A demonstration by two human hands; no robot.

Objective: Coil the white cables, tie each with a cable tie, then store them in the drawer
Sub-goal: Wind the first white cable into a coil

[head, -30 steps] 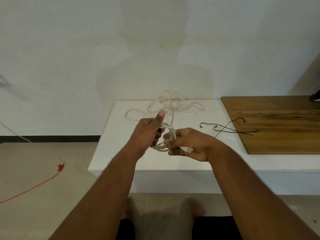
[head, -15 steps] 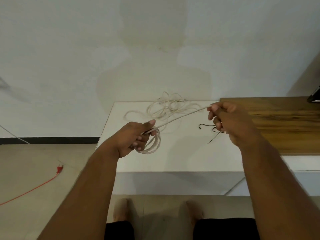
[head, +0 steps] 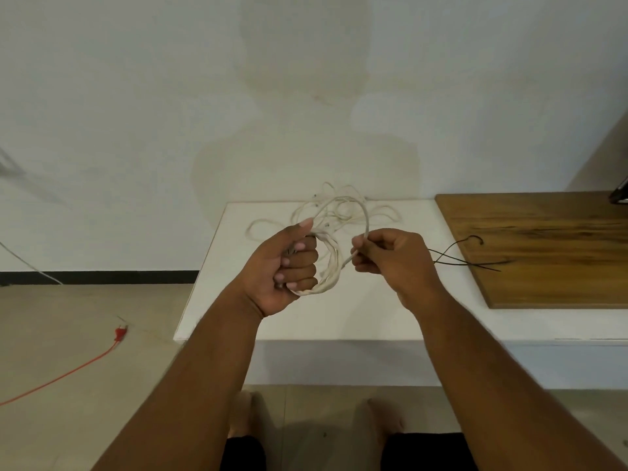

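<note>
White cable [head: 331, 266], one coil in left hand [head: 285, 266] grip, strand in right hand [head: 390, 256].

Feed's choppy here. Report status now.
Left hand shut on coil. Right hand pinching cable, feeding next loop. Ties untouched. Nothing in the way.

No legible text or labels

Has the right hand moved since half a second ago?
Yes. The right hand has come back left, away from the wooden board, toward the coil in the left hand.
</note>
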